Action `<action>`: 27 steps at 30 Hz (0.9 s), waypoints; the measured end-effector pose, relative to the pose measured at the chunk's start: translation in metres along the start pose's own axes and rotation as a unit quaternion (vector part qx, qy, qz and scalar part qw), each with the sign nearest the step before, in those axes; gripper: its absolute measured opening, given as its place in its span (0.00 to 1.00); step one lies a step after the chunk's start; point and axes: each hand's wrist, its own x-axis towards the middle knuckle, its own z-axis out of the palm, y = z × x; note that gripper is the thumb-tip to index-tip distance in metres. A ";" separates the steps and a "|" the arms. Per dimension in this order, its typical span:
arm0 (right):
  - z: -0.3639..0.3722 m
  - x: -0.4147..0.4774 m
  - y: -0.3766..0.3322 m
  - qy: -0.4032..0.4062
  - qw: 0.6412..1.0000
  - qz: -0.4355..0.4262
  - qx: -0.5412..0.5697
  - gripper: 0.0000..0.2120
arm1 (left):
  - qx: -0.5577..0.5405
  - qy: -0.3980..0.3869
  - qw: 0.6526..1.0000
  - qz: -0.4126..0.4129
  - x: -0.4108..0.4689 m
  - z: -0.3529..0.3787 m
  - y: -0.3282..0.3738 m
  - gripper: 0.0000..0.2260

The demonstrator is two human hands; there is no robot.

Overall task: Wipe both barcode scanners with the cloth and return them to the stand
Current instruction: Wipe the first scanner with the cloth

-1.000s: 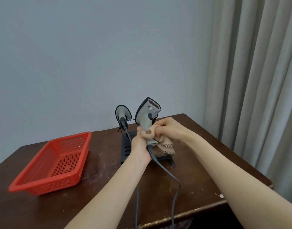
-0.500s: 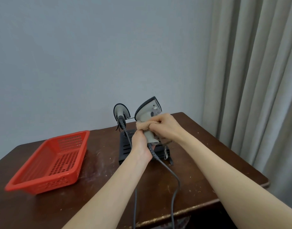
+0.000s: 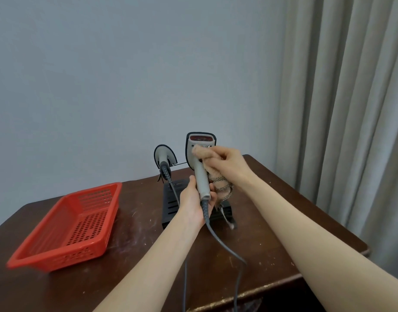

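The dark brown wooden desk (image 3: 283,224) ends soon at the right, where its rounded corner comes near the beige pleated curtain (image 3: 339,109); its far edge meets the pale grey wall (image 3: 126,75), and its front edge passes under our forearms. At the left, the red perforated plastic basket (image 3: 58,260) takes much of the surface, well apart from the black slotted stand (image 3: 171,203) in the middle, and a strip of scratched wood lies open between them. Our left hand (image 3: 193,203) curls its fingers round the lower handle of the light grey barcode scanner (image 3: 201,176), which we hold upright above the stand, its red window on top. Our right hand (image 3: 229,162) grips the beige cloth with a checked border (image 3: 219,183) and presses it on the scanner just under the window; the loose end hangs beside the handle. The second grey scanner (image 3: 164,154) sits at the back of the stand, apart from the held one. The grey cables (image 3: 225,246) run down over the front edge.
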 end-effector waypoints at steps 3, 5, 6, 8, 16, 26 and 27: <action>0.000 -0.009 0.003 -0.057 0.998 0.002 -0.015 0.13 | 0.014 -0.013 1.000 0.007 -0.001 0.001 0.000 0.17; -0.002 -0.015 0.003 -0.125 0.992 0.009 -0.023 0.13 | 0.037 -0.017 0.999 0.020 0.000 0.000 0.003 0.16; -0.002 -0.018 0.003 -0.153 0.988 0.015 -0.033 0.11 | 0.046 -0.017 0.999 0.022 0.001 -0.001 0.004 0.17; -0.004 -0.021 0.004 -0.195 0.978 0.037 -0.058 0.07 | 0.059 -0.019 0.998 0.007 0.002 -0.005 0.002 0.18; -0.015 0.002 0.010 0.095 0.993 0.018 0.067 0.09 | 0.121 -0.023 0.992 0.007 -0.002 -0.005 0.000 0.20; -0.003 -0.016 0.005 -0.073 0.994 0.038 -0.065 0.07 | 0.117 -0.042 0.992 0.006 0.002 -0.003 0.003 0.17; -0.002 -0.019 0.004 -0.101 0.990 0.040 -0.085 0.07 | 0.112 -0.040 0.993 0.004 0.004 -0.004 0.005 0.19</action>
